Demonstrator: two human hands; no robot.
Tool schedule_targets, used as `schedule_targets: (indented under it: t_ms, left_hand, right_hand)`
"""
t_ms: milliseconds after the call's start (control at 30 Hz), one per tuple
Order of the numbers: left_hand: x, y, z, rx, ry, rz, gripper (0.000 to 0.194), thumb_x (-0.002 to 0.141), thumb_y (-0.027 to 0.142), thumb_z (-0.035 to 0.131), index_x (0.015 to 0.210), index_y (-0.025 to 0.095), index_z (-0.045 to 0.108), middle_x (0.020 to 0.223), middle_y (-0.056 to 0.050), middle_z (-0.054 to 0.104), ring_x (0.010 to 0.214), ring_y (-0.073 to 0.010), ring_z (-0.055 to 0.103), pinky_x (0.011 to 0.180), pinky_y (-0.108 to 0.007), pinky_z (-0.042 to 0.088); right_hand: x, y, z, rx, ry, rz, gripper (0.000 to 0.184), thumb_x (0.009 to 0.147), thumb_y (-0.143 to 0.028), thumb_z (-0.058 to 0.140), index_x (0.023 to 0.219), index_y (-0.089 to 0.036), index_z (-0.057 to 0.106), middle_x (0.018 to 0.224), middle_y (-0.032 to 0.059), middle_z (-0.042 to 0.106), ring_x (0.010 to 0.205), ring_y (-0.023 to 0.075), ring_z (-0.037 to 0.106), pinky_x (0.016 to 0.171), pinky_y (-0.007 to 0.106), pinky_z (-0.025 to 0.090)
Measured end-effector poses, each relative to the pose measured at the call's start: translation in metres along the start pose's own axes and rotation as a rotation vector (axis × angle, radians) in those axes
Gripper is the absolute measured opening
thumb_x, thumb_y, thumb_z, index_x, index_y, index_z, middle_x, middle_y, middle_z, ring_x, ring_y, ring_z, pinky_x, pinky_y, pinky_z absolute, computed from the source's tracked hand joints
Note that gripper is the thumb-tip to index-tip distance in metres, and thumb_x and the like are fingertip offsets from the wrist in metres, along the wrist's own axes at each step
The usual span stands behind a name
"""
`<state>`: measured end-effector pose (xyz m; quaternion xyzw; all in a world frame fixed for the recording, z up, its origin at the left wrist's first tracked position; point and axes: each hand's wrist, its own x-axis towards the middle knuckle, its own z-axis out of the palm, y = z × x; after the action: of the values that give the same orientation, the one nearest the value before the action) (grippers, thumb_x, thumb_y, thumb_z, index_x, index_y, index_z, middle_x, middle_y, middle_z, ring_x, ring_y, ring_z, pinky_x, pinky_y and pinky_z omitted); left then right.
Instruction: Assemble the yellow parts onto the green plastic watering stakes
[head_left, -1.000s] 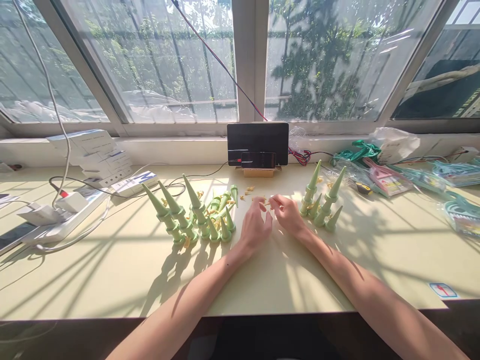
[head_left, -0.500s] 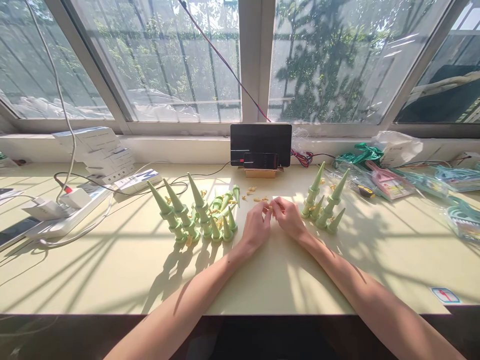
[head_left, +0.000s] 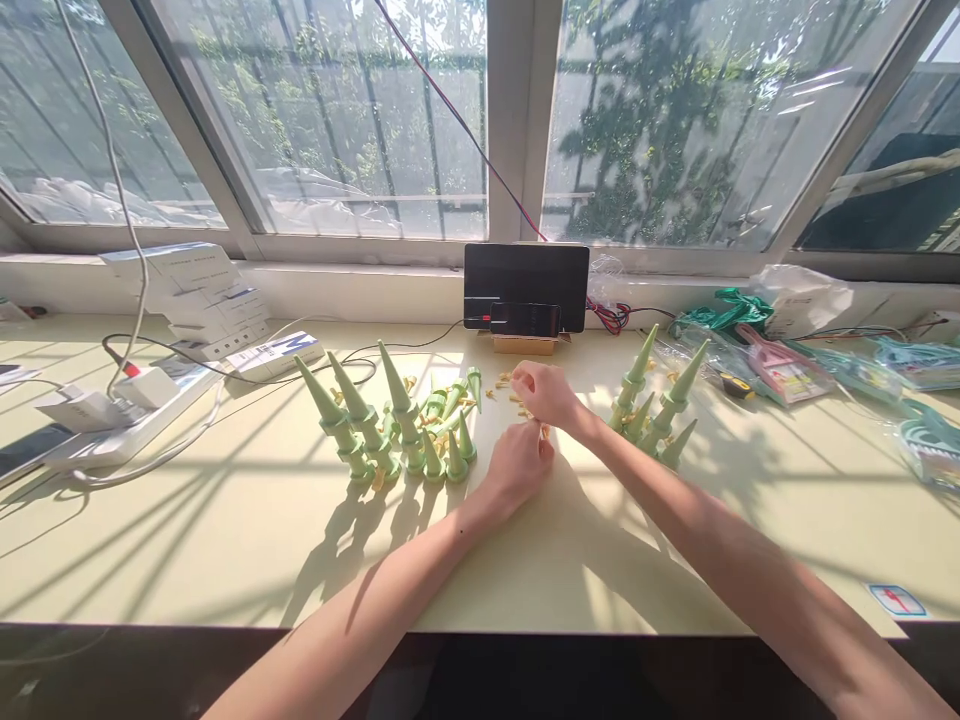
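My left hand (head_left: pixel 517 466) rests on the pale table (head_left: pixel 225 540) with its fingers curled around a small yellow piece that peeks out at the fingertips. My right hand (head_left: pixel 544 392) reaches forward over several small yellow pieces (head_left: pixel 504 380) scattered in front of the phone stand, with its fingers bent down onto them. Left of my hands stands a cluster of green cone spikes (head_left: pixel 390 425), some stacked tall and some lying down. A second group of green cones (head_left: pixel 656 405) stands to the right of my right wrist.
A black screen with a phone on a stand (head_left: pixel 525 300) sits at the back by the window. A power strip with cables (head_left: pixel 112 410) and stacked white boxes (head_left: pixel 202 300) lie at the left. Plastic-bagged goods (head_left: pixel 787 350) crowd the far right.
My right hand has left my left hand and moved forward and left to the scattered yellow pieces. My left hand has drawn back slightly and closed.
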<state>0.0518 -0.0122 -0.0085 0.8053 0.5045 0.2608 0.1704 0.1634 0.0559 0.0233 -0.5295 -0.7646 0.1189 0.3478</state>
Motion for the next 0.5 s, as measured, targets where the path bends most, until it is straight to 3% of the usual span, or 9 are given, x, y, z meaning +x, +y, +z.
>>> schedule_targets:
  t_ms: [133, 267, 500]
  left_hand:
    - [-0.003, 0.001, -0.003, 0.085, -0.092, 0.024, 0.014, 0.082, 0.009, 0.045, 0.087, 0.02, 0.052, 0.068, -0.002, 0.057, 0.063, -0.0184, 0.053, 0.053, -0.031, 0.025]
    - [-0.008, 0.0, -0.003, 0.173, -0.125, 0.041, 0.011, 0.088, 0.014, 0.043, 0.089, 0.02, 0.053, 0.074, -0.004, 0.059, 0.065, -0.0188, 0.055, 0.056, -0.031, 0.025]
    - [-0.013, 0.007, -0.005, 0.249, -0.158, 0.085, 0.014, 0.09, 0.018, 0.04, 0.082, 0.02, 0.052, 0.068, -0.005, 0.058, 0.062, -0.0199, 0.056, 0.054, -0.032, 0.023]
  right_hand:
    - [0.039, -0.022, 0.012, -0.117, -0.275, -0.032, 0.023, 0.091, -0.019, 0.055, 0.11, -0.016, 0.067, 0.091, 0.0092, 0.072, 0.081, 0.0206, 0.064, 0.066, 0.026, 0.043]
    - [0.065, -0.039, 0.032, -0.194, -0.316, -0.225, 0.034, 0.094, -0.031, 0.061, 0.123, -0.013, 0.064, 0.118, 0.0176, 0.064, 0.11, 0.028, 0.06, 0.087, 0.033, 0.046]
    - [0.098, -0.059, 0.081, -0.056, -0.487, -0.63, 0.027, 0.093, -0.03, 0.066, 0.117, -0.019, 0.069, 0.125, 0.0127, 0.064, 0.115, 0.0252, 0.059, 0.098, 0.039, 0.046]
